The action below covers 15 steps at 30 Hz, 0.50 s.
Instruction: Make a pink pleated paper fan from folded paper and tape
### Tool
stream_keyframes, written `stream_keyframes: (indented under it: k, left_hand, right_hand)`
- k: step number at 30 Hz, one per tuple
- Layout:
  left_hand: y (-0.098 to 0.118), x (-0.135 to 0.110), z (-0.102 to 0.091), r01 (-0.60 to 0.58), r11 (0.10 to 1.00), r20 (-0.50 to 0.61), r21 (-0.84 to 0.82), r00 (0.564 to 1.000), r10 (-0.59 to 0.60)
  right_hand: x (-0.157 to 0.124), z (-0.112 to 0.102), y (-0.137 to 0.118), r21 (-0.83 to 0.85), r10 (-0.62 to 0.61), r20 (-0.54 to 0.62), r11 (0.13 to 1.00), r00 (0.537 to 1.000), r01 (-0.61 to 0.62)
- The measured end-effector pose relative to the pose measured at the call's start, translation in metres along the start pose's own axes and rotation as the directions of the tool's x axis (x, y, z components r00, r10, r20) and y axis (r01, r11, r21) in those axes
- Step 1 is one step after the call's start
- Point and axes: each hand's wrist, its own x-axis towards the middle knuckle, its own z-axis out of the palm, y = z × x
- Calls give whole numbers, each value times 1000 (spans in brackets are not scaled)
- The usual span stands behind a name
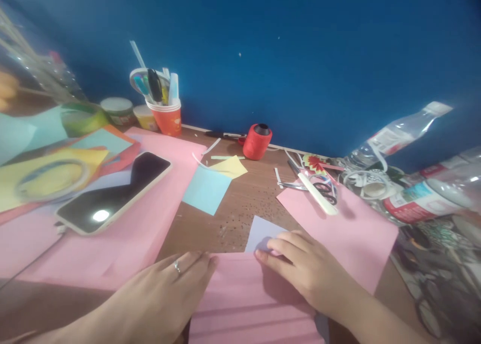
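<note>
A sheet of pink paper (248,304) with several crosswise creases lies at the front, its far edge between my two hands. My left hand (165,289), a ring on one finger, holds the far left corner with its fingers pressed together. At the far right edge, my right hand (304,264) is closed on the same sheet, thumb and curled fingers at the rim. A lilac paper (259,231) shows partly beyond that edge, below the right fingers. What lies under the fingertips is hidden.
Left, a phone (116,191) lies on large pink paper (184,148). Light blue (206,188) and yellow (235,167) papers lie ahead, near a red thread spool (256,146). A cup of pens (167,118) stands at the wall. Scissors (325,191), a white-handled knife (317,193) and bottles (424,201) are right.
</note>
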Motion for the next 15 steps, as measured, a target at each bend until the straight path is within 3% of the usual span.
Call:
stream_keyframes:
  k: [8,15]
  left_hand:
    - [-3,5,1,-29,1000,-111,0,993,29]
    - [0,25,-14,54,996,17,-68,998,-53]
  right_hand:
    - [-15,-1,9,30,50,-66,998,997,-48]
    - [-8,5,11,-11,8,-132,1000,991,-9]
